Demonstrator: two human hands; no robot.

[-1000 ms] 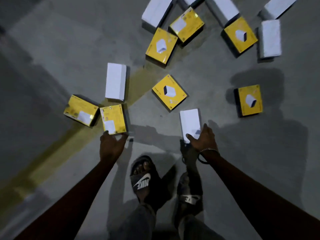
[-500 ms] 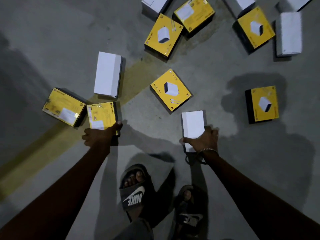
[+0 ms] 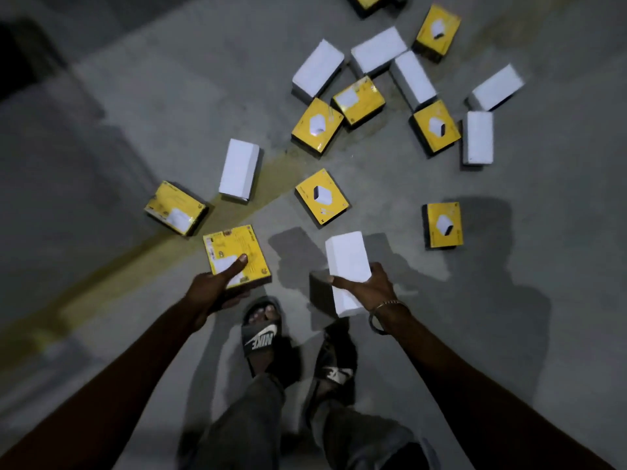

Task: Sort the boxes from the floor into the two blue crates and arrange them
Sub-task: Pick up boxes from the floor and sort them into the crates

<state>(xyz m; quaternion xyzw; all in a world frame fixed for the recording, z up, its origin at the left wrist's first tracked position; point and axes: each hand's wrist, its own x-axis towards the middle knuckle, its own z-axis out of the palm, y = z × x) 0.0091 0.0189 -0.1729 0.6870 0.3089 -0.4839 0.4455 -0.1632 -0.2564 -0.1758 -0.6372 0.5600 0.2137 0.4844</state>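
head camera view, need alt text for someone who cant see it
Seen from above, a person holds a yellow box in the left hand and a white box in the right hand. More yellow and white boxes lie scattered on the grey concrete floor ahead. Two feet in black slides show at the bottom; no crates are in view.

Both arms reach down, left grip (image 3: 217, 286) and right grip (image 3: 368, 288) each clasping 1 box.

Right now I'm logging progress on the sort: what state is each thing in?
Left hand: grips yellow box, lifted.
Right hand: grips white box, lifted.
Other yellow boxes: lying on floor.
Other white boxes: lying on floor.
Crates: not in view.
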